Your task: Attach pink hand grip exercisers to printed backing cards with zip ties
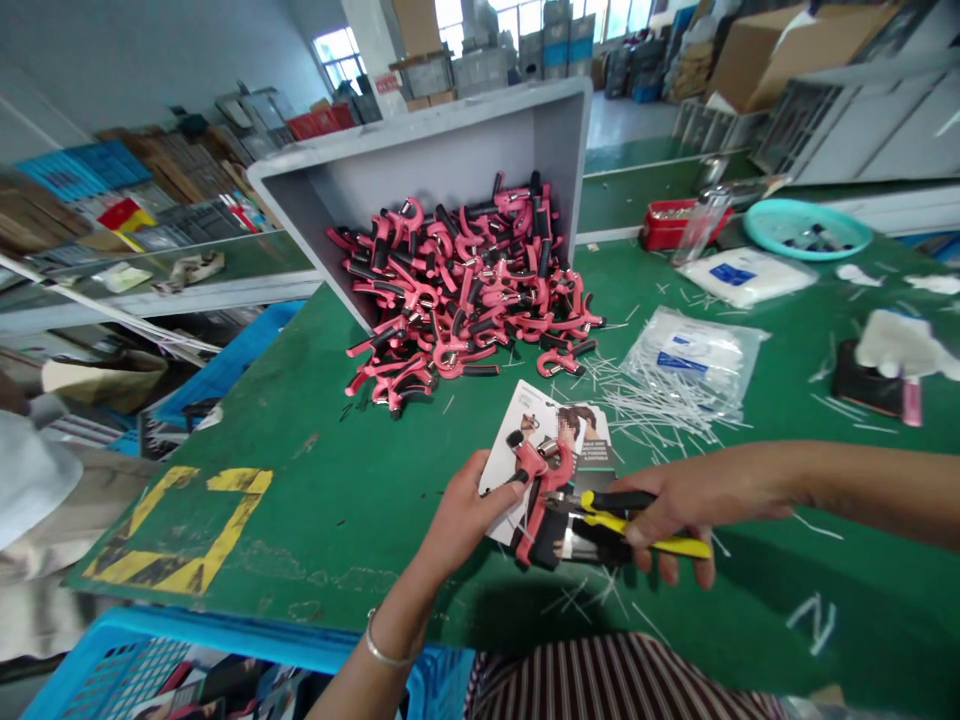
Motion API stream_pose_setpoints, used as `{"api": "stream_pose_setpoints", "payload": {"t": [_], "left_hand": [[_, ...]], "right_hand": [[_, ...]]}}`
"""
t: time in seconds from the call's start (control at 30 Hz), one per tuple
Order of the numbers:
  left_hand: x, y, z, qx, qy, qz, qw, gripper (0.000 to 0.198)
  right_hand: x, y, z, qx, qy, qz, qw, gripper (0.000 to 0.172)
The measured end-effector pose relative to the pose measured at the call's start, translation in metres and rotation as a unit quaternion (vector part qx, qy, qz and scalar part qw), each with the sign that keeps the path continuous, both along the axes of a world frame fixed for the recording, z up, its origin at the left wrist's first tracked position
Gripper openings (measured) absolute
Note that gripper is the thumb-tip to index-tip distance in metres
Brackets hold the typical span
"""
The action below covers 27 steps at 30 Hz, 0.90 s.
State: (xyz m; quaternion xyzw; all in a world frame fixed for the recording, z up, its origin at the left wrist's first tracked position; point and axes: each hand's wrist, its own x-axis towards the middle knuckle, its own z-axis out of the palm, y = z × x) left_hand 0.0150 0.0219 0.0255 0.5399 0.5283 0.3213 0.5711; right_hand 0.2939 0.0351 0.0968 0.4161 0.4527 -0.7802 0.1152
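Observation:
My left hand [463,512] is closed on a printed backing card [504,448] with a pink and black hand grip strengthener [533,520] lying on it. The thumb presses on the strengthener's black part. In my right hand [679,505] is a pair of pliers [686,547] with yellow and black handles. Their metal jaws reach over the card beside the strengthener; whether they bite on anything is too small to tell. Thin white ties [660,415] lie scattered right of the card.
A grey bin [420,135] tipped on its side spills pink strengtheners [465,290] onto the green table [300,520]. Plastic bags [679,355], a red box [664,226] and a turquoise tray [765,235] stand right. A blue crate [112,640] with cards sits below the front edge.

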Motion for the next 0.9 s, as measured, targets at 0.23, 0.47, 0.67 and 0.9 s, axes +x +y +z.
{"api": "stream_pose_setpoints", "payload": {"t": [0.23,0.47,0.67,0.9], "left_hand": [[0.003,-0.001,0.002,0.034,0.032,-0.032,0.998,0.04],[0.005,0.003,0.01,0.079,0.101,-0.053,0.99,0.037],[0.003,0.003,0.004,0.072,0.072,-0.043,0.994,0.038],[0.0,-0.001,-0.016,-0.034,-0.046,0.011,0.998,0.042]], "right_hand": [[-0.01,0.02,0.002,-0.036,-0.029,0.034,0.998,0.029],[-0.029,0.038,0.021,-0.058,-0.05,0.11,0.991,0.02],[-0.033,0.036,0.003,-0.033,-0.084,0.107,0.99,0.02],[-0.03,0.001,-0.018,0.323,-0.103,0.134,0.931,0.016]]}}
